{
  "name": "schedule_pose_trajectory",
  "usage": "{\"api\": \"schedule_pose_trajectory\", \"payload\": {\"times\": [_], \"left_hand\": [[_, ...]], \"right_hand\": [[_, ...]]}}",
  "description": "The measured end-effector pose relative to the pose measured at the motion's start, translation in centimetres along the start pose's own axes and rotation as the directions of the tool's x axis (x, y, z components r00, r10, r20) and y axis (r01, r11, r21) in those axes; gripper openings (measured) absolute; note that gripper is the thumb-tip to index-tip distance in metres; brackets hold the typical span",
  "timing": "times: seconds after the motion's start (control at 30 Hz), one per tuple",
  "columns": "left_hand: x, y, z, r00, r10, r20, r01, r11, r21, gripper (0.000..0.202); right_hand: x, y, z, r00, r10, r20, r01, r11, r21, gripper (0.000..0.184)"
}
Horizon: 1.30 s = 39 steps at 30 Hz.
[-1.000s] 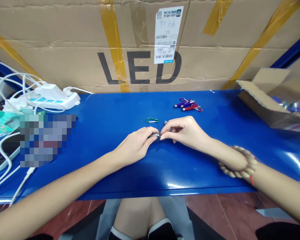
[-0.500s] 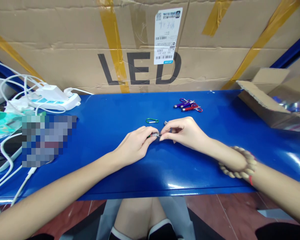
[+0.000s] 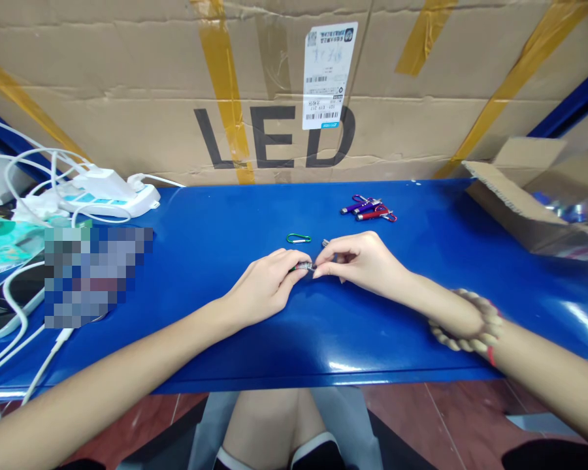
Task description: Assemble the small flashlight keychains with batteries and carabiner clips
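Observation:
My left hand (image 3: 262,287) is closed around a small green and silver flashlight part (image 3: 302,266); only its silver end shows between thumb and index finger. My right hand (image 3: 357,258) is pinched at that end, thumb and fingertip meeting at a tiny dark piece too small to name. A silver tip (image 3: 325,243) peeks out behind my right index finger; whether the hand holds it I cannot tell. Just beyond my hands lies a green carabiner (image 3: 298,239). Farther back sit several purple and red keychain flashlights (image 3: 368,208) with carabiners attached.
Everything lies on a blue table (image 3: 215,222). At left are a white power strip (image 3: 137,201), tangled cables, a phone (image 3: 22,294) and a blurred-out item (image 3: 95,277). An open cardboard box (image 3: 509,209) stands at right. A large carton (image 3: 151,98) marked LED rises behind.
The hands keep nearly the same place and grip. The whole view has shifted very slightly downward.

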<state>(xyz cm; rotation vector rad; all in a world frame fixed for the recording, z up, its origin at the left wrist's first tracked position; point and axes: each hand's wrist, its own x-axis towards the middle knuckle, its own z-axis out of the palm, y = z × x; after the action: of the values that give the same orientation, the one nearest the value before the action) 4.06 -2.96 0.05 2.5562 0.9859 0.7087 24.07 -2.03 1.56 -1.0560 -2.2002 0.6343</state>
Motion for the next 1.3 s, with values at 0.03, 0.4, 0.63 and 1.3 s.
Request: {"api": "schedule_pose_trajectory", "payload": {"times": [0.03,0.4,0.63,1.3], "left_hand": [[0.0,0.0,0.0,1.0,0.0,-0.001,0.0,1.0,-0.001,0.021],[0.0,0.1,0.0,1.0,-0.012,-0.014,0.012,0.999,-0.041,0.018],[0.0,0.0,0.0,0.999,-0.017,-0.028,0.016,0.998,-0.059,0.016],[-0.5,0.5,-0.4,0.997,0.053,0.051,-0.044,0.988,-0.151,0.008]], "right_hand": [[0.0,0.1,0.0,1.0,-0.002,-0.001,0.002,1.0,-0.004,0.038],[-0.1,0.0,-0.1,0.999,-0.001,-0.041,0.001,1.0,-0.009,0.033],[-0.2,-0.3,0.0,0.995,-0.049,-0.087,0.047,0.999,-0.025,0.03],[-0.4,-0.9,0.2,0.987,-0.134,-0.083,0.139,0.989,0.056,0.028]]}}
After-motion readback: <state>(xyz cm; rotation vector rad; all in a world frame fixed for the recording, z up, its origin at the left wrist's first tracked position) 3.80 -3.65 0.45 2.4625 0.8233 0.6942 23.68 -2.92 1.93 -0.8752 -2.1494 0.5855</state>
